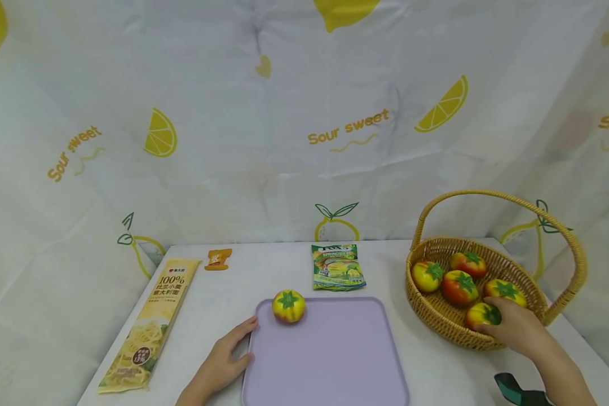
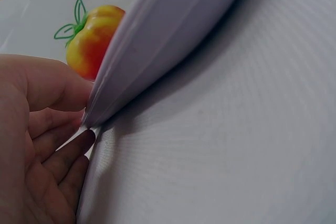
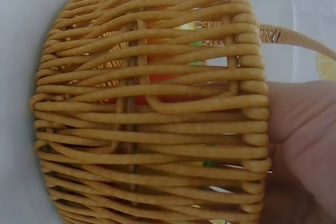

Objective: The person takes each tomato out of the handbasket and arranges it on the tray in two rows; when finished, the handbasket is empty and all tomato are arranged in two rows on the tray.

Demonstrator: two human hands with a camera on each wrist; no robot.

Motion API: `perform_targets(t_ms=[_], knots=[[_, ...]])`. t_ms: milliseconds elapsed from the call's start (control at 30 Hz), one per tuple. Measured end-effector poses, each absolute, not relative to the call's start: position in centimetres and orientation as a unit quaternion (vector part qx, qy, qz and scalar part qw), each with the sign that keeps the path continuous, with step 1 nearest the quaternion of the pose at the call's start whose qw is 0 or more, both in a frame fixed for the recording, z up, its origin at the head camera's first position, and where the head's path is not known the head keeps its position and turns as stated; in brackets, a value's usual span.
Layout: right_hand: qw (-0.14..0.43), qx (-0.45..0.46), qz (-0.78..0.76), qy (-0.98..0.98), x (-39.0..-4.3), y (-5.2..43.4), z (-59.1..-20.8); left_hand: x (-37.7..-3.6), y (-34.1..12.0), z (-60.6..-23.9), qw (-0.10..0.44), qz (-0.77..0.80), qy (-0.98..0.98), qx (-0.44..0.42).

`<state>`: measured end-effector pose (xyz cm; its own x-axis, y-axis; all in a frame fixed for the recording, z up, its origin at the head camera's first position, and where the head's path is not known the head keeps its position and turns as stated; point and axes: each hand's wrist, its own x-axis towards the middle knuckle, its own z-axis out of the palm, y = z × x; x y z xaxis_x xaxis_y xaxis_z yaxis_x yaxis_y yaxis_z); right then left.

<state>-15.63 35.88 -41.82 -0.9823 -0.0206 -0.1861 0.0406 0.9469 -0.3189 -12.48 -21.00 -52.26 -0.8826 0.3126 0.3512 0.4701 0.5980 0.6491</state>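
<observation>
1. Fingers of the right hand curl around the nearest tomato inside the basket; the left hand's relaxed fingers touch the tray.
2. Transfer appears barely begun: one tomato lies on the tray; five, counting the grasped one, seem left.
3. Nearest tomato: calyx facing right, palmward; rounded, no evident long axis.

Yellow-red tomato on lilac tray, five tomatoes in wicker basket.
</observation>
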Motion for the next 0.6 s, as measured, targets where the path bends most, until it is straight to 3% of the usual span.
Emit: perform_targets(t_ms=[600], knots=[[-0.069,-0.023,-0.241,0.968,-13.5,33.1,-40.3,-12.5,-21.0,-52.2,0.083,-0.392,-0.892,-0.209]])
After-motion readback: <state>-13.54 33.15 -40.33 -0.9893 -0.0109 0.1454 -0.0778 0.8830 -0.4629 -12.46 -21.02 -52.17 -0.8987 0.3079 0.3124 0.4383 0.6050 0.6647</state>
